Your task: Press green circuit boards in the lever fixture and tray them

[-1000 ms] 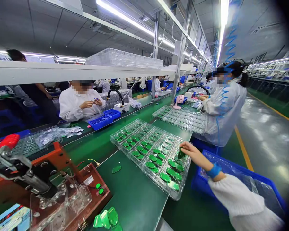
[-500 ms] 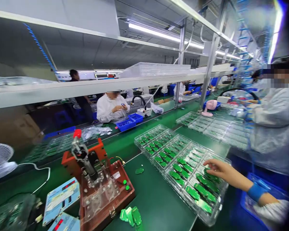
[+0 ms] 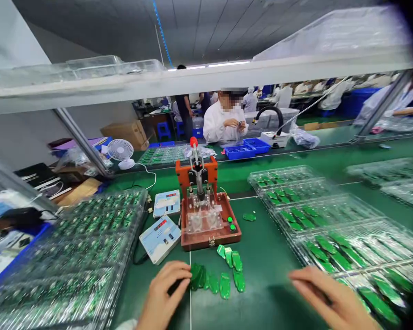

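Note:
My left hand (image 3: pixel 168 291) is low in the middle, thumb and fingers closed on the left end of a fanned stack of green circuit boards (image 3: pixel 197 276). More green boards (image 3: pixel 225 285) lie in a loose row to its right on the green bench. Over the bench at the right, my right hand (image 3: pixel 330 295) points left with its fingers stretched out and slightly blurred; nothing shows in it. Beside and beneath it, a clear plastic tray (image 3: pixel 292 236) holds several green boards. Behind the loose boards stands a wooden-based test fixture (image 3: pixel 209 240) with a red-knobbed toggle clamp (image 3: pixel 193 143).
Two light-blue meter boxes (image 3: pixel 160 238) with red displays sit left of the fixture. Stacked trays of boards (image 3: pixel 113 247) line the left side. A single board (image 3: pixel 249 217) lies right of the fixture. A white shelf (image 3: pixel 206 80) spans above; a co-worker (image 3: pixel 223 119) sits opposite.
The view has swung left and down. My right hand has left the boards in the tray and come over the bench. My left hand has entered view at the loose boards, which are now spread in a row.

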